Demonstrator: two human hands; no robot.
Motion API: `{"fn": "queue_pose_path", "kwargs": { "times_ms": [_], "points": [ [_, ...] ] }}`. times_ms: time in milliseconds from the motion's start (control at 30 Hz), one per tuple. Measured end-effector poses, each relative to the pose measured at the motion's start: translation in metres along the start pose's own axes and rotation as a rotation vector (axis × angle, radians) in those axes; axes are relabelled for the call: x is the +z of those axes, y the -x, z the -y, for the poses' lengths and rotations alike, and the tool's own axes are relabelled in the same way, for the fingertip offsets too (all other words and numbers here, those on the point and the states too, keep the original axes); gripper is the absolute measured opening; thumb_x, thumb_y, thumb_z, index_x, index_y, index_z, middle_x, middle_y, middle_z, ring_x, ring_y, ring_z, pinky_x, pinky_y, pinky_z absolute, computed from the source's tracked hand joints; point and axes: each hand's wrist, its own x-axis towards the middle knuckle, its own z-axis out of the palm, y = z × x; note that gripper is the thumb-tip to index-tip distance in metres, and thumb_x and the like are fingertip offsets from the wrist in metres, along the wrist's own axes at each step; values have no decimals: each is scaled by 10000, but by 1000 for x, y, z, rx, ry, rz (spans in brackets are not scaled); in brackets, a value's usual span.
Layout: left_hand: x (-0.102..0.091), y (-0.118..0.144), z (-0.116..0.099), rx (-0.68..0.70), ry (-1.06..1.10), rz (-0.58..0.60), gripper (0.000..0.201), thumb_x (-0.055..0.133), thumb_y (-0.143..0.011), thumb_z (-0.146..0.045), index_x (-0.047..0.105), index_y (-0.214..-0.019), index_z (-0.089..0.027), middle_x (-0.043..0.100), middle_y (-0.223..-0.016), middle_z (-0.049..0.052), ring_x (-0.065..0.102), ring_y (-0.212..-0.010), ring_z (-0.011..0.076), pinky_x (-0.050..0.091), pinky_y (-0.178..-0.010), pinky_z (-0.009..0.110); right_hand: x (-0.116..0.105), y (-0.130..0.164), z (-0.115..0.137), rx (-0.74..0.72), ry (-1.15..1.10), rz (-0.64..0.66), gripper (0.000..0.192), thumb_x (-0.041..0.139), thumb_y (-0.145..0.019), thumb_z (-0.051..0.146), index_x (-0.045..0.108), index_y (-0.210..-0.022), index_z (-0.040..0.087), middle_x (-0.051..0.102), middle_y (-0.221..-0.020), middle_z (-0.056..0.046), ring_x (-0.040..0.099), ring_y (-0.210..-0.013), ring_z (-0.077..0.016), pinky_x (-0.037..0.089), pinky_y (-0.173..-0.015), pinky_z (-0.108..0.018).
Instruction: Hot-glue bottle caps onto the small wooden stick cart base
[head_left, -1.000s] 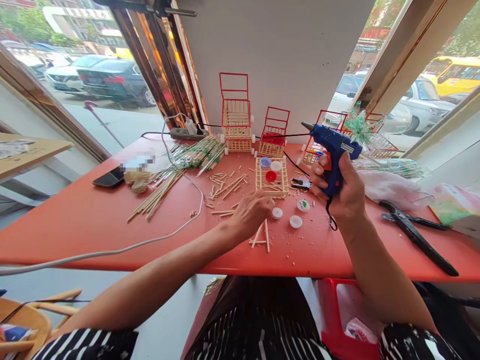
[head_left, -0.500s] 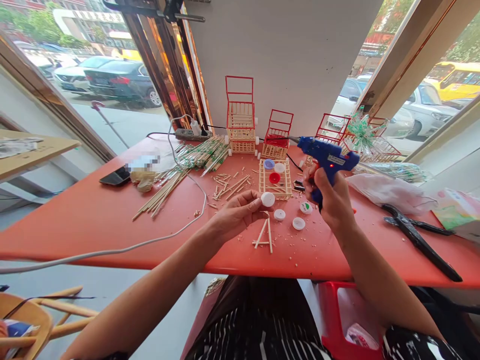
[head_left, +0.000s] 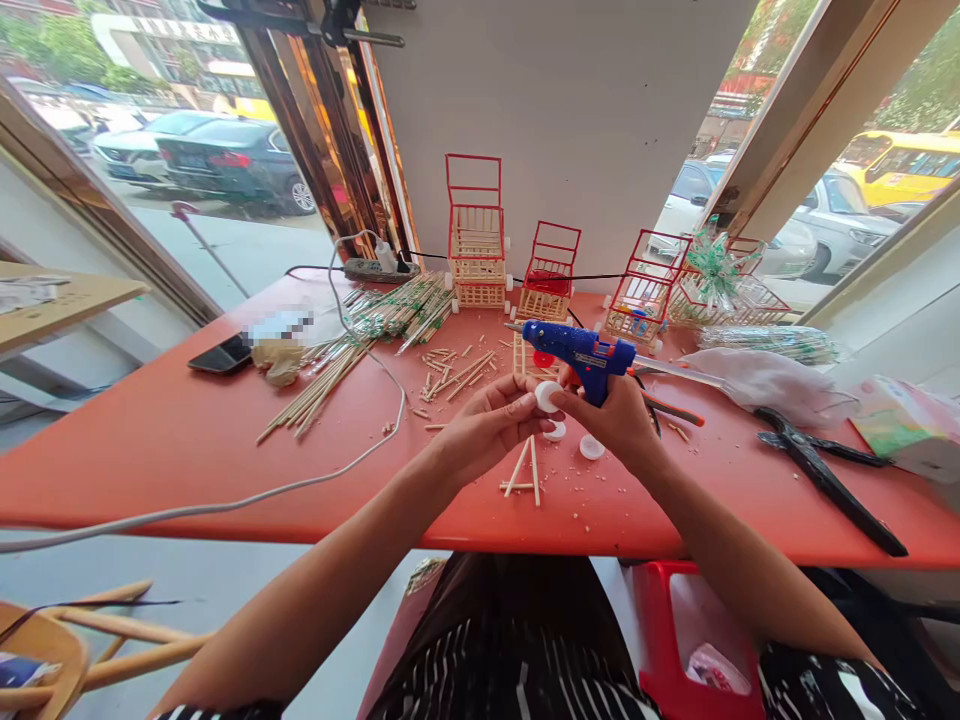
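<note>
My left hand (head_left: 506, 412) pinches a white bottle cap (head_left: 547, 396) above the red table. My right hand (head_left: 619, 415) is closed round a blue glue gun (head_left: 577, 350), its nozzle pointing left, and the right thumb touches the cap's edge. Under the hands lies a small A-shaped frame of sticks (head_left: 521, 472). Another white cap (head_left: 592, 447) rests to its right, and one more is partly covered by my fingers. Behind the glue gun, a stick frame (head_left: 525, 352) with a red cap (head_left: 543, 358) is half hidden.
Small stick carts (head_left: 477, 255) with red handles stand along the back. Bundled sticks (head_left: 397, 310) and a power strip (head_left: 375, 269) are back left. A white cord (head_left: 300, 482) crosses the left side. Black-handled cutters (head_left: 832, 480) and a plastic bag (head_left: 757, 375) lie at right.
My right hand has brought the glue gun left and down, and its thumb now meets the white cap in my left hand. The left hand has shifted slightly right.
</note>
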Motion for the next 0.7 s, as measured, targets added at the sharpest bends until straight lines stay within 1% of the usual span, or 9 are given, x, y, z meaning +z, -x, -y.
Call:
{"fn": "queue_pose_path", "kwargs": {
  "times_ms": [133,200,267,367,433,533,700],
  "points": [
    [2,-2,1,51,-77,4,408,975,-764,-307,801,-1108,-173,823,-1036,69,782,-860,149,639,-855,259,1,2,0,-24,10,-15,497,839,-716,654,659,-787,197,579,-652,30,483,-589,-121,378,-556,-267],
    [2,-1,1,51,-87,-5,424,979,-758,-327,818,-1120,-177,826,-1049,76,785,-874,155,639,-864,262,2,3,0,-28,10,-6,493,831,-727,655,657,-797,199,574,-643,32,483,-583,-123,380,-546,-266],
    [3,0,2,46,-81,-26,428,980,-754,-345,829,-1122,-186,828,-1020,68,786,-858,153,643,-856,263,4,4,1,-36,-26,5,491,828,-735,654,654,-815,202,599,-662,25,516,-598,-134,417,-562,-270],
    [6,1,2,74,-93,-67,410,973,-762,-375,837,-1099,-186,824,-943,57,788,-830,154,648,-825,260,5,4,2,-70,-96,2,465,817,-760,635,649,-841,208,671,-743,-5,603,-681,-169,500,-645,-293],
    [9,0,3,115,-134,-102,391,962,-774,-380,838,-1087,-181,825,-930,59,788,-811,157,648,-806,267,5,4,4,-88,-110,-7,437,805,-782,614,641,-840,213,679,-755,-10,619,-700,-178,516,-669,-303],
    [11,-1,3,156,-212,-150,388,948,-786,-378,840,-1102,-181,836,-965,71,794,-806,176,656,-832,315,5,4,6,-94,-87,-7,415,791,-800,599,626,-821,219,625,-701,10,576,-648,-161,478,-621,-293],
    [12,-2,0,144,-289,-193,430,956,-763,-409,833,-1092,-161,845,-1002,96,819,-858,227,669,-910,403,3,4,6,-86,-53,-13,453,779,-798,639,589,-761,230,517,-610,37,506,-608,-147,419,-570,-283]
  ]
}}
